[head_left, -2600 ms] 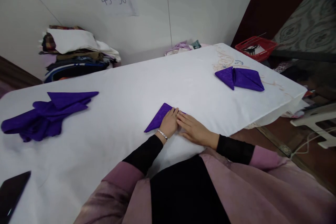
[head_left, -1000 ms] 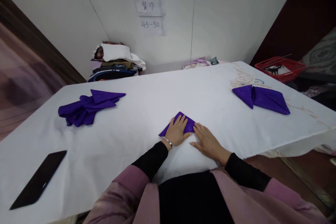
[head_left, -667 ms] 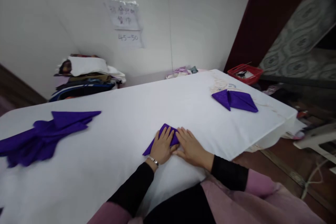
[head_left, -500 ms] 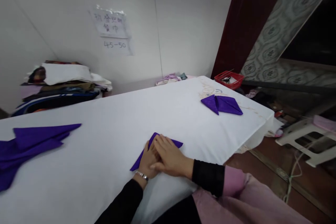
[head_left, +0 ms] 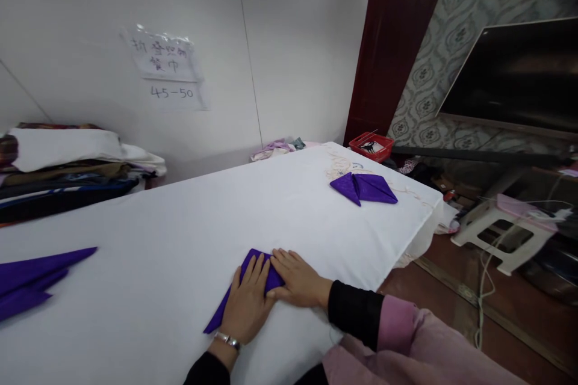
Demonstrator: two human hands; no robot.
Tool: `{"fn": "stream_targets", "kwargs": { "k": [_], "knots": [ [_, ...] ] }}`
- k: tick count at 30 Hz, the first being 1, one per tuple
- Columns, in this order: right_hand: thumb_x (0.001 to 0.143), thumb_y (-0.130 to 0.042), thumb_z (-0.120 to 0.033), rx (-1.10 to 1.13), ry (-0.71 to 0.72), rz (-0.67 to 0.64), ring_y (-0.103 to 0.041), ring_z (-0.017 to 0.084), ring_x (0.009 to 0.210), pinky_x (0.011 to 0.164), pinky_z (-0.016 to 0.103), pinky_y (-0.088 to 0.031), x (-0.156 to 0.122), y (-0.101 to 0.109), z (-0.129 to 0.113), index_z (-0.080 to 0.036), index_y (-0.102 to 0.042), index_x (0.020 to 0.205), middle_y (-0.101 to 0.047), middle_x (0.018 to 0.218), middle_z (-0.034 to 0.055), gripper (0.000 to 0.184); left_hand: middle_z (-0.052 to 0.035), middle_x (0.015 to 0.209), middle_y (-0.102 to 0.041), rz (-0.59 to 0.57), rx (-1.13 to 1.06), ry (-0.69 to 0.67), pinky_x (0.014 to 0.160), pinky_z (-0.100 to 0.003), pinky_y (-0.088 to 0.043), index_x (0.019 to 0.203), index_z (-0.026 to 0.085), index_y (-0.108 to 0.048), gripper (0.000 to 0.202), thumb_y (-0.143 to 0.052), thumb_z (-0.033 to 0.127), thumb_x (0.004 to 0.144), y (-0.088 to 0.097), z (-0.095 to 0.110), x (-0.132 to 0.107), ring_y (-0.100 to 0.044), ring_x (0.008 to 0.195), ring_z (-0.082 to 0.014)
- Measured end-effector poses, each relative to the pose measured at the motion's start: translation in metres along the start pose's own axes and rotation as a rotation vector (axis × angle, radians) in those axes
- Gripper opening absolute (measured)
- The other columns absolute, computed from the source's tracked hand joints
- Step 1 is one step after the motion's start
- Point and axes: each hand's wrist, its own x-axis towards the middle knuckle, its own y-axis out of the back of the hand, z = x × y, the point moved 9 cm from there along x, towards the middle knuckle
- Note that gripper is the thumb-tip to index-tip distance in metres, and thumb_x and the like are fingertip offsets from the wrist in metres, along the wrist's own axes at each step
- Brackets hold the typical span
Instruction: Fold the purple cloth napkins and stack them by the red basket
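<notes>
A folded purple cloth napkin (head_left: 274, 280) lies on the white tablecloth (head_left: 189, 240) near the front edge of the table. My left hand (head_left: 247, 302), with a silver bracelet at the wrist, lies flat over it with the fingers stretched out. Beside it, my right hand (head_left: 298, 280) rests on the napkin's right part, fingers extended and palm down. Both hands are open, and they hide much of the cloth. One pointed corner sticks out to the lower left of my left hand.
Another folded purple napkin (head_left: 365, 187) lies at the far right. Loose purple cloth (head_left: 36, 280) spreads at the left edge. Stacked fabrics (head_left: 72, 156) stand at the back left, a red basket (head_left: 371, 145) at the far corner. A stool (head_left: 506, 228) stands on the floor to the right.
My right hand has come off the top of my left hand and now rests beside it on the napkin. The camera's view has shifted to the right and up.
</notes>
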Motion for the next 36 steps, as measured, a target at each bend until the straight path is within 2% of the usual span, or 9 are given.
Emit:
{"fn": "stream_targets", "kwargs": {
  "k": [4, 6, 10, 12, 15, 19, 23, 28, 36],
  "knots": [
    [0.082, -0.041, -0.069, -0.052, 0.014, -0.002, -0.020, 0.032, 0.139, 0.113, 0.047, -0.015, -0.006, 0.004, 0.003, -0.007, -0.026, 0.144, -0.024, 0.149, 0.0200, 0.088, -0.0018, 0.144, -0.038, 0.031, -0.076, 0.008, 0.110, -0.046, -0.029, 0.135, 0.025, -0.046, 0.060, -0.046, 0.048, 0.080, -0.004, -0.010, 0.001, -0.032, 0.135, -0.0249],
    [0.083, -0.038, -0.068, -0.090, 0.022, -0.004, -0.020, 0.031, 0.139, 0.114, 0.046, -0.016, -0.008, 0.006, 0.001, -0.007, -0.026, 0.144, -0.024, 0.149, 0.0190, 0.087, -0.0011, 0.142, -0.042, 0.053, -0.142, 0.025, 0.109, -0.042, -0.033, 0.133, 0.025, -0.048, 0.056, -0.045, 0.046, 0.081, -0.006, -0.018, 0.002, -0.037, 0.133, -0.0226],
    [0.086, -0.036, -0.065, -0.150, 0.021, -0.005, -0.019, 0.029, 0.139, 0.114, 0.045, -0.016, -0.010, 0.011, -0.005, -0.007, -0.024, 0.145, -0.024, 0.150, 0.0178, 0.084, -0.0028, 0.137, -0.050, 0.185, -0.299, 0.187, 0.105, -0.031, -0.038, 0.126, 0.021, -0.055, 0.048, -0.032, 0.040, 0.088, -0.002, -0.045, 0.005, -0.046, 0.127, -0.0167],
    [0.086, -0.036, -0.065, -0.152, 0.020, -0.021, -0.018, 0.028, 0.140, 0.114, 0.045, -0.016, -0.011, 0.013, -0.008, -0.008, -0.024, 0.145, -0.023, 0.150, 0.0180, 0.083, -0.0076, 0.134, -0.054, 0.237, -0.338, 0.268, 0.104, -0.032, -0.040, 0.124, 0.015, -0.056, 0.051, -0.030, 0.040, 0.088, 0.001, -0.056, 0.007, -0.050, 0.123, -0.0191],
    [0.087, -0.038, -0.064, -0.163, 0.016, -0.038, -0.017, 0.028, 0.140, 0.114, 0.046, -0.017, -0.010, 0.014, -0.009, -0.009, -0.022, 0.146, -0.023, 0.151, 0.0181, 0.082, -0.0102, 0.126, -0.060, 0.261, -0.340, 0.310, 0.102, -0.036, -0.041, 0.123, 0.014, -0.055, 0.050, -0.032, 0.040, 0.087, 0.004, -0.063, 0.013, -0.054, 0.117, -0.0232],
    [0.087, -0.037, -0.063, -0.168, 0.014, -0.042, -0.017, 0.028, 0.140, 0.114, 0.044, -0.015, -0.010, 0.014, -0.007, -0.007, -0.022, 0.145, -0.022, 0.151, 0.0185, 0.083, -0.0132, 0.121, -0.061, 0.231, -0.288, 0.342, 0.099, -0.040, -0.041, 0.122, 0.010, -0.055, 0.049, -0.035, 0.038, 0.087, 0.006, -0.064, 0.019, -0.055, 0.112, -0.0263],
    [0.086, -0.037, -0.064, -0.163, 0.006, -0.071, -0.013, 0.027, 0.141, 0.114, 0.044, -0.014, -0.009, 0.008, -0.003, -0.006, -0.020, 0.146, -0.019, 0.151, 0.0188, 0.085, -0.0144, 0.134, -0.052, 0.153, -0.173, 0.339, 0.101, -0.046, -0.036, 0.131, 0.011, -0.047, 0.050, -0.031, 0.037, 0.091, 0.006, -0.057, 0.017, -0.044, 0.125, -0.0270],
    [0.086, -0.034, -0.066, -0.156, -0.008, -0.093, -0.013, 0.028, 0.141, 0.114, 0.046, -0.013, -0.010, 0.000, 0.005, -0.006, -0.021, 0.145, -0.019, 0.152, 0.0180, 0.086, -0.0127, 0.147, -0.034, -0.026, -0.101, 0.383, 0.108, -0.054, -0.023, 0.138, 0.012, -0.038, 0.054, -0.026, 0.040, 0.093, -0.002, -0.066, -0.004, -0.027, 0.137, -0.0275],
    [0.088, -0.027, -0.066, -0.226, 0.014, -0.077, -0.015, 0.027, 0.141, 0.113, 0.045, -0.016, -0.012, -0.006, 0.009, -0.006, -0.023, 0.145, -0.020, 0.151, 0.0175, 0.083, -0.0092, 0.149, -0.032, -0.039, -0.062, 0.436, 0.109, -0.055, -0.021, 0.139, 0.018, -0.038, 0.053, -0.020, 0.041, 0.095, 0.004, -0.089, -0.042, -0.025, 0.138, -0.0260]
  ]
}}
